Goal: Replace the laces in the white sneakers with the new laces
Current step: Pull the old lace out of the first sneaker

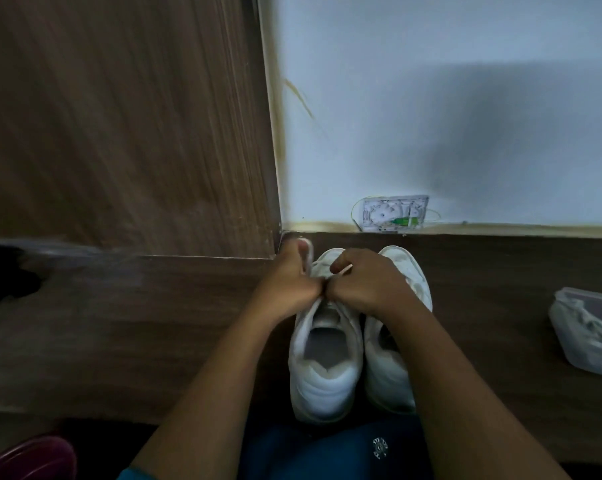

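Closed tight on a white lace point(306, 256), left grip point(289, 282) and right grip point(368, 285) knuckle to knuckle above the left sneaker point(327, 375). Beside the right sneaker point(410, 268) on a dark wood-grain desk point(154, 323), lengthwise away, toes at the white wall point(431, 98), heels nearest.

A pale wall point(431, 64) fills the upper right. A broad soft shadow point(517, 133) lies across its right half, and the light is dim overall. A brown wood-grain panel point(119, 116) stands to the left and meets the wall at a vertical edge. Yellowish stains point(299, 98) streak the wall near that edge and run along its base. A small white box point(394, 213) with a green plug and thin yellow wires is mounted low on the wall, just above a dark wood table point(500, 271). A black object point(5, 271) sits at the left edge, too blurred to identify. Something maroon point(32, 459) shows in the bottom-left corner.
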A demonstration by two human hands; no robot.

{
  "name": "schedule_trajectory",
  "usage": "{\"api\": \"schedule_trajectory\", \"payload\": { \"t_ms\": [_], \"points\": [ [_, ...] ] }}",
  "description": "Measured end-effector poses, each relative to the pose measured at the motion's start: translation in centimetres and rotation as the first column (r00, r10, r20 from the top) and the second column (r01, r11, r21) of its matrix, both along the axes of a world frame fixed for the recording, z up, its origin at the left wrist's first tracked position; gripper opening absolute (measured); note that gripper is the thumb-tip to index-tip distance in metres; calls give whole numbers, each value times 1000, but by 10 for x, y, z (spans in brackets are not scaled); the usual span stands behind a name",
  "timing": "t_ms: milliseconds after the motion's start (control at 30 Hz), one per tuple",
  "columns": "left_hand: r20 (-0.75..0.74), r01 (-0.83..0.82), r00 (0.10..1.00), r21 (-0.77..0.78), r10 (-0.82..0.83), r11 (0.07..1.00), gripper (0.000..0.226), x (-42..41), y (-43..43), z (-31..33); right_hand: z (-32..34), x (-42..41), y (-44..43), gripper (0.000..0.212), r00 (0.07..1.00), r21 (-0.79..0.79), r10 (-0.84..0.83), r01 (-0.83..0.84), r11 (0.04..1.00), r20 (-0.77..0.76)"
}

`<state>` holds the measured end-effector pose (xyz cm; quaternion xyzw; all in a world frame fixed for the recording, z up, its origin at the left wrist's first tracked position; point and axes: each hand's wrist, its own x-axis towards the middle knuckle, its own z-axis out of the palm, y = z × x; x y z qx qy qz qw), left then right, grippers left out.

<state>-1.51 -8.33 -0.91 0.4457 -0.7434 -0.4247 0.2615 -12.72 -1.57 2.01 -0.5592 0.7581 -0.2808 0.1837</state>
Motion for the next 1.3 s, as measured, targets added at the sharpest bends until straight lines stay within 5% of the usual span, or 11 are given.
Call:
{"api": "schedule_trajectory", "payload": {
  "t_ms": [133,267,467,567,1000,1167,1300],
  "points": [
    [11,115,993,-15,-114,993,12,-4,-1,-4,-4,1,-2,24,995,137,80,-73,988,-51],
    [-3,113,994,15,-113,993,17,-5,-6,-7,-5,3,-1,18,994,11,20,-19,1000,-112],
    [431,234,897,-271,-99,934,34,-10,-2,0,-11,0,-9,21,980,11,-25,28,1000,-199],
    [530,270,847,-347,-50,898,30,-14,-2,-6,-16,-3,-11,19,976,3,-56,58,998,-211],
    [432,301,880,-189,-196,935,35,-13,-8,-13,-15,-4,-10,11,975,-21,-76,74,997,-209],
    [37,312,950,-65,-310,948,28,-6,-8,-16,-17,-5,-13,19,967,-16,-83,82,997,-243],
    [190,182,971,-185,-147,966,20,-6,-10,-20,-19,-6,-14,19,964,-9,-86,86,996,-250]
  ]
}}
